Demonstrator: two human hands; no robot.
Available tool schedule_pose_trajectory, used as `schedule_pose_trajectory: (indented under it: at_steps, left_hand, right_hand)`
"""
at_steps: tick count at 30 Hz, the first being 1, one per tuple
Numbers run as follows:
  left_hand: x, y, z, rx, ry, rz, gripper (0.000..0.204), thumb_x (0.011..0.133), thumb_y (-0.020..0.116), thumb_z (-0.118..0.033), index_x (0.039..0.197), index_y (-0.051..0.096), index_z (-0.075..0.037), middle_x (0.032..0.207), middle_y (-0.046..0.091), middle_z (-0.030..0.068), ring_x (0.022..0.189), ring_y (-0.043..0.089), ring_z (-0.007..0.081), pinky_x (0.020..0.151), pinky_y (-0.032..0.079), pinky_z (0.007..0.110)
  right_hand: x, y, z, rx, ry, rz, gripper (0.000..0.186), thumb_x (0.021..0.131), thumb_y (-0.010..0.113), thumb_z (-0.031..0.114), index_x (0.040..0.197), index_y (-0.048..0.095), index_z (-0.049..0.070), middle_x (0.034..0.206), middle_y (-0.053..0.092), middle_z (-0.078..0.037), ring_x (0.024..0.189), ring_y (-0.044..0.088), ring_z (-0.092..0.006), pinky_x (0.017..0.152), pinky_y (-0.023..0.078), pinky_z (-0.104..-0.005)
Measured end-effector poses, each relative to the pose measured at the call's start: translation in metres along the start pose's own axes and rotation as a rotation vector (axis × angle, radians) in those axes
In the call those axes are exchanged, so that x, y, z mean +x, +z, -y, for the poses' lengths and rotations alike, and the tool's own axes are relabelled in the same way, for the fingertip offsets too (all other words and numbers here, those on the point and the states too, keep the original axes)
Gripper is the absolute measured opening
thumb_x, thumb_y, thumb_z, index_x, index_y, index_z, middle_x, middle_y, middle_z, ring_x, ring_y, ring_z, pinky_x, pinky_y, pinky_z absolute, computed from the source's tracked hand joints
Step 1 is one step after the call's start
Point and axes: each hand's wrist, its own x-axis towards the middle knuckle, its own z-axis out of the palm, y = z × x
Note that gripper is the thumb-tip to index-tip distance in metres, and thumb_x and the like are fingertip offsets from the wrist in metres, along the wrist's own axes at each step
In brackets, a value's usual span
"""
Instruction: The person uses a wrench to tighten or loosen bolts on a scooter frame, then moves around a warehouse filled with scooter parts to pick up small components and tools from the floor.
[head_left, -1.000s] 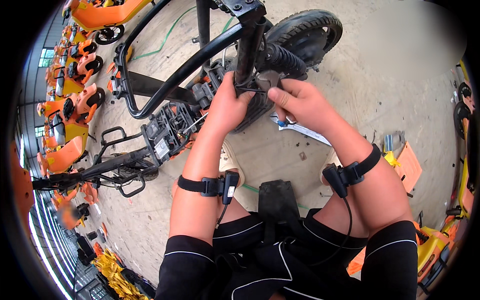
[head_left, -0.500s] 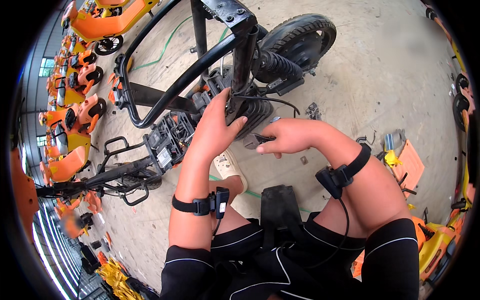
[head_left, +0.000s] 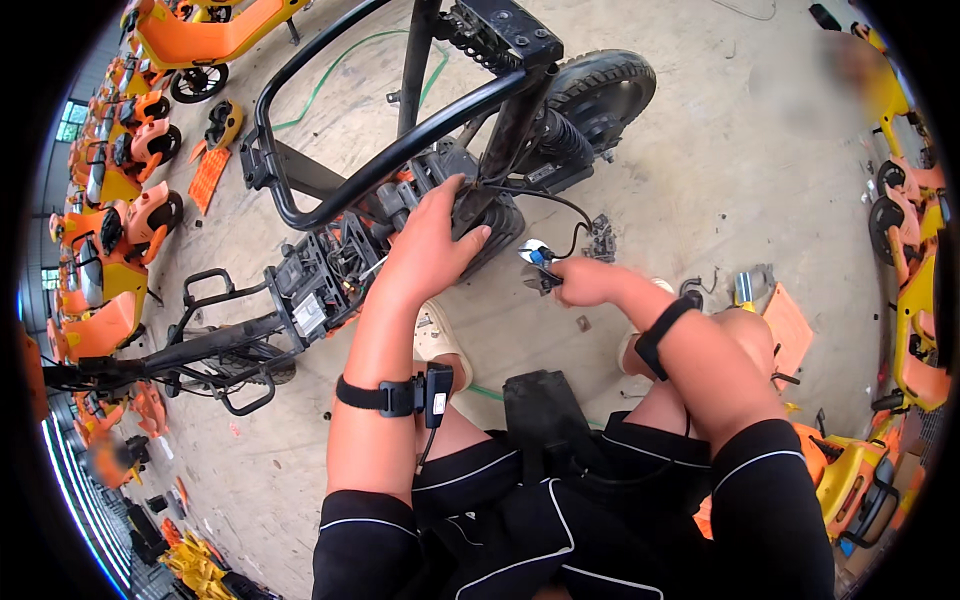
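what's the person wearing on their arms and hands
Both hands are bare, no gloves or sleeves. The left forearm carries a black strap with a small black box and a thin cable hanging from it. The right forearm has a black band too. The left hand and right hand wear nothing.

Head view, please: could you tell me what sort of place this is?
Probably a workshop for dismantling or repairing electric scooters: a stripped black tubular scooter frame lies on the bare concrete floor, and rows of orange scooter bodies line the side.

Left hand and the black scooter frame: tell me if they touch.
Touching. The head view shows the left hand pressed flat on the black scooter frame, fingers wrapped over its parts.
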Motion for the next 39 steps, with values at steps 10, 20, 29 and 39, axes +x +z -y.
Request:
schedule_pose_trajectory:
  at_steps: [10, 20, 29, 39]
  left_hand:
    - [0.020, 0.018, -0.021, 0.084, 0.010, -0.057, 0.086, 0.080, 0.077, -0.026, 0.146, 0.030, 0.003, 0.137, 0.051, 0.0275, 0.130, 0.049, 0.0395, 0.108, 0.039, 0.042]
    - [0.028, 0.042, -0.013, -0.110, -0.003, -0.136, 0.079, 0.079, 0.077, -0.021, 0.141, 0.032, 0.002, 0.123, 0.058, 0.0251, 0.116, 0.057, 0.0419, 0.100, 0.043, 0.045]
    - [0.046, 0.053, -0.020, -0.267, -0.042, -0.197, 0.046, 0.083, 0.076, -0.008, 0.121, 0.050, -0.002, 0.117, 0.059, 0.0077, 0.106, 0.058, 0.0176, 0.091, 0.050, 0.034]
    - [0.065, 0.068, 0.010, -0.142, 0.136, -0.380, 0.033, 0.083, 0.072, -0.010, 0.114, 0.063, 0.000, 0.108, 0.067, 0.0112, 0.099, 0.064, 0.0217, 0.094, 0.046, 0.033]
  right_hand:
    - [0.064, 0.175, -0.106, 0.283, 0.584, -0.013, 0.025, 0.079, 0.057, 0.016, 0.084, 0.073, -0.003, 0.086, 0.071, -0.023, 0.081, 0.069, -0.0381, 0.078, 0.054, -0.0440]
    - [0.087, 0.236, -0.140, 0.171, 0.612, -0.067, 0.028, 0.083, 0.057, 0.010, 0.106, 0.070, 0.000, 0.113, 0.067, -0.024, 0.107, 0.063, -0.0396, 0.091, 0.051, -0.0468]
    - [0.115, 0.247, -0.150, 0.180, 0.576, -0.296, 0.021, 0.083, 0.057, 0.012, 0.101, 0.067, 0.005, 0.106, 0.068, -0.019, 0.102, 0.065, -0.0378, 0.087, 0.051, -0.0473]
    - [0.121, 0.184, -0.114, 0.020, 0.667, -0.827, 0.031, 0.082, 0.063, 0.014, 0.111, 0.057, 0.007, 0.118, 0.056, -0.012, 0.116, 0.051, -0.0325, 0.097, 0.041, -0.0444]
